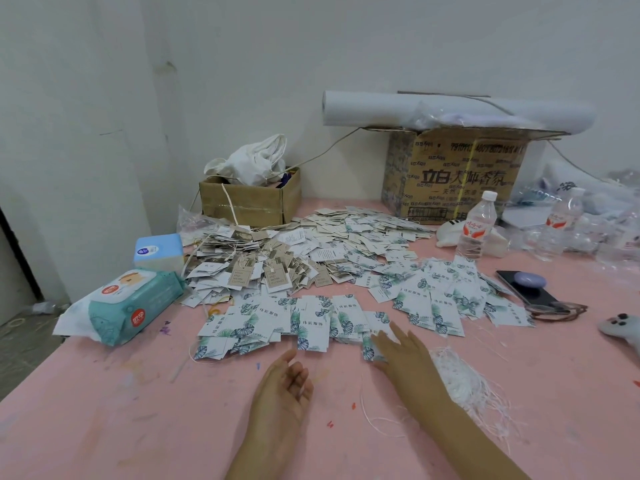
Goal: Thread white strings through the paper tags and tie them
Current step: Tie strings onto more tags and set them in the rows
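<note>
White paper tags with green leaf print (277,323) lie spread in overlapping rows across the pink table (138,410). Further back sits a heap of beige and white tags (273,261), several with strings on them. A bundle of loose white strings (464,379) lies to the right of my right arm. My right hand (401,348) reaches forward with straight fingers resting on the near edge of the leaf tags. My left hand (287,382) lies palm up on the table, fingers loosely curled, holding nothing.
A wet-wipes pack (128,306) and a blue tissue box (159,251) sit left. Behind the tags stand a small open carton (252,202) and a big carton (457,174) with a white roll (450,109) on top. Water bottles (478,223) and a phone (530,289) are right.
</note>
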Motion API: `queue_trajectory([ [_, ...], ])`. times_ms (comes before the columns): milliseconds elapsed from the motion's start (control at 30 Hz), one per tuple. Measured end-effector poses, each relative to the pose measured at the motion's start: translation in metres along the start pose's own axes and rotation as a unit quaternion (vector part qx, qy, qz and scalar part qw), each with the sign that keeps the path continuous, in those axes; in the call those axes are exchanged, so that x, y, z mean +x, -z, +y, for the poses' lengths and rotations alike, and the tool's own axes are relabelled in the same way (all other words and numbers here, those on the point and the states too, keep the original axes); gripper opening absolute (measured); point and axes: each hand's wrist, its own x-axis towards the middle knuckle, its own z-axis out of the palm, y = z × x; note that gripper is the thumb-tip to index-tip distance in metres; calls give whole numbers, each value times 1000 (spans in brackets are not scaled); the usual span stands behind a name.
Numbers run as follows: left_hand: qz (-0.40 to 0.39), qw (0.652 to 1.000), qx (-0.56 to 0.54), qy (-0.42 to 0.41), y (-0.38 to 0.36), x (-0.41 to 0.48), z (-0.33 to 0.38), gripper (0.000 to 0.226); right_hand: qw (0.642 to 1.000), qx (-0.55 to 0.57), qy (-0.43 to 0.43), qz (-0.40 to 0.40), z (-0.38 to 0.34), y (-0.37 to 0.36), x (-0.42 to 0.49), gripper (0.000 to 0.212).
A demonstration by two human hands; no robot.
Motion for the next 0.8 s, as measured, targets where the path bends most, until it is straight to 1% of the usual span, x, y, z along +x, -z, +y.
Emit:
queue_trajectory([
  [33, 0, 1000, -1, -1, 0, 0, 0, 16, 999, -17, 16, 23, 0, 1, 0, 42],
  [100, -2, 1000, -2, -2, 0, 1, 0, 16, 995, -46, 54, 67, -1, 2, -1, 46],
  [133, -4, 1000, -2, -3, 1, 1, 0, 17, 994, -51, 67, 74, 0, 3, -1, 49],
  [200, -6, 1000, -4, -3, 1, 2, 0, 17, 993, -45, 85, 70, 2, 7, -2, 53],
  [267, -6, 1000, -7, -2, 2, 3, -1, 16, 993, -44, 91, 60, 2, 15, -4, 51],
  [500, -11, 1000, -14, 17, 6, 5, 1, 16, 995, -30, 80, 45, -2, 24, -4, 48],
  [733, -17, 1000, -23, 10, 6, 3, 1, 16, 996, -2, 73, 55, 1, 17, -6, 44],
  [800, -16, 999, -29, 10, 5, 2, 1, 16, 996, 22, 70, 56, -1, 17, -7, 41],
])
